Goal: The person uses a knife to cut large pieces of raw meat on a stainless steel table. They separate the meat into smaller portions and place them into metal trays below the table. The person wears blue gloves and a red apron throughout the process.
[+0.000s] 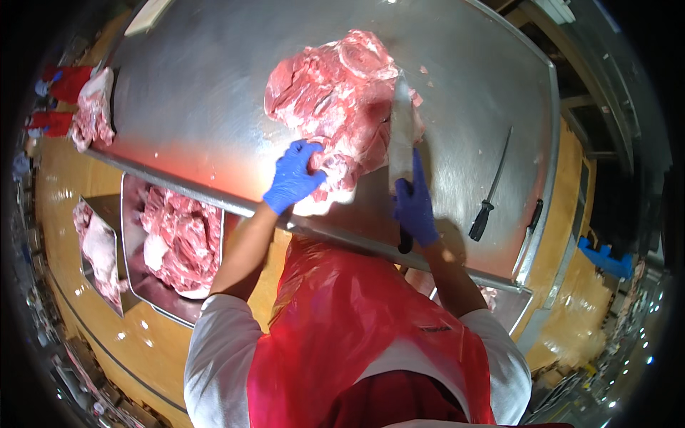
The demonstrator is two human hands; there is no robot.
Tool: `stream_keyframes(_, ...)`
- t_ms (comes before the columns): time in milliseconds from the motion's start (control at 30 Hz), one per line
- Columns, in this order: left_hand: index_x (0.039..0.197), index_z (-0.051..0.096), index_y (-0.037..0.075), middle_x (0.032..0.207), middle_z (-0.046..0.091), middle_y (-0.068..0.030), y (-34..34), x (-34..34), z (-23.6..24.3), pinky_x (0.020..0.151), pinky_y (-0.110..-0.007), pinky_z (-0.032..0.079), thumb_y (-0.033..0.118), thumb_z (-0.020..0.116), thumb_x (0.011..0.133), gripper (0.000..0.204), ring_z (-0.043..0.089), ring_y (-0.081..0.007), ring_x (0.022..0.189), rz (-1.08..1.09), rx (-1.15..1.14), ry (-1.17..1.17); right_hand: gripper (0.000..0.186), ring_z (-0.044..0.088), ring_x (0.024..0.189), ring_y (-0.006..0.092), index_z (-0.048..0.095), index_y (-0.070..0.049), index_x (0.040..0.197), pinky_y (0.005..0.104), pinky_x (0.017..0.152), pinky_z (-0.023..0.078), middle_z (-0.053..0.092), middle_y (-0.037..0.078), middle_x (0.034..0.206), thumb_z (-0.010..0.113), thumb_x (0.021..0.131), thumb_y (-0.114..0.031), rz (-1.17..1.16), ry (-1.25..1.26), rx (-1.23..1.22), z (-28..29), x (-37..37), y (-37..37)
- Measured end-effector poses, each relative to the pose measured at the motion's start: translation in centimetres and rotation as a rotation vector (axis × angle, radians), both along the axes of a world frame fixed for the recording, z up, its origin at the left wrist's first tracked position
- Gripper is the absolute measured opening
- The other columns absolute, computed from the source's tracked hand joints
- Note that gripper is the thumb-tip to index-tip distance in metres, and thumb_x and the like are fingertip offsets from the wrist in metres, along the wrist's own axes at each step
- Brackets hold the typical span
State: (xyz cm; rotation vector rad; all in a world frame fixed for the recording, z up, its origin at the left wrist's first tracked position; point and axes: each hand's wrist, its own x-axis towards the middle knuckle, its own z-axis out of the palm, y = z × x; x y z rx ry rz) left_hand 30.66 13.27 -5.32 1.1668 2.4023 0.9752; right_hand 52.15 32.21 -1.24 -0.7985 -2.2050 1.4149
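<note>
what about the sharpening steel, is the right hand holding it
No, the sharpening steel lies on the metal table; the right hand grips a butcher knife.

You have two gloved hands: one left hand [294, 173] and one right hand [416, 205]. You have one broad knife [401, 132], one sharpening steel [494, 178], one black-handled tool [536, 214], one tabletop [200, 85] and one red apron [335, 314]. You see three metal bins: one large bin [133, 242], one narrow bin [122, 264], one half-hidden bin [515, 312]. The large bin's meat pieces [182, 235] overlap too much to count.
</note>
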Motion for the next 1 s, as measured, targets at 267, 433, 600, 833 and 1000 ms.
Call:
stream_keyframes(267,0.119,0.058,0.009,0.109,0.067,-0.0159,7.3,-26.8,1.1,0.09,-0.038,0.051,0.037,0.078,0.078,0.053,0.065,-0.0292,0.101,-0.046,-0.088,-0.247,0.063,0.056,0.059,0.0123,0.029,-0.014,0.154,0.0265,0.049,0.048,0.059,0.007,0.092,0.044,0.094,-0.002,-0.198,0.251,-0.55,4.2,-8.3,-0.5)
stream_keyframes(433,0.113,0.05,0.013,0.095,0.064,-0.0118,6.9,-19.9,-1.2,0.08,-0.039,0.051,0.028,0.075,0.081,0.043,0.06,-0.0205,0.09,-0.098,0.051,-0.567,0.062,0.057,0.066,0.0096,0.031,-0.011,0.153,0.0231,0.056,0.049,0.061,0.008,0.108,0.046,0.094,-0.001,-0.611,0.22,-0.246,-0.8,-10.4,2.3)
stream_keyframes(600,0.115,0.053,0.01,0.099,0.067,-0.0159,2.6,-14.4,-2.8,0.081,-0.04,0.052,0.018,0.072,0.078,0.042,0.067,-0.031,0.093,0.017,0.257,-0.342,0.07,0.067,0.098,0.0382,0.025,-0.009,0.156,0.0462,0.084,0.053,0.064,0.028,0.119,0.052,0.092,-0.013,-0.599,-0.103,0.257,0.1,-9.4,3.5)
stream_keyframes(833,0.123,0.055,0.002,0.109,0.066,-0.0157,1.7,-13.3,-4.7,0.088,-0.039,0.052,0.012,0.066,0.08,0.045,0.065,-0.0272,0.101,-0.106,0.347,-0.451,0.072,0.065,0.079,0.0493,0.023,-0.012,0.155,0.0556,0.071,0.051,0.067,0.031,0.088,0.053,0.09,-0.016,-0.634,-0.489,0.341,3.1,-10.7,3.3)
stream_keyframes(1000,0.126,0.055,0.003,0.12,0.059,-0.0179,0.4,-15.4,-2.8,0.096,-0.041,0.048,0.014,0.071,0.079,0.051,0.059,-0.0302,0.112,-0.167,0.25,-0.432,0.07,0.065,0.083,0.0483,0.025,-0.013,0.156,0.0516,0.076,0.051,0.066,0.032,0.092,0.052,0.091,-0.009,-0.434,-0.405,0.375,6.3,-13.2,-3.3)
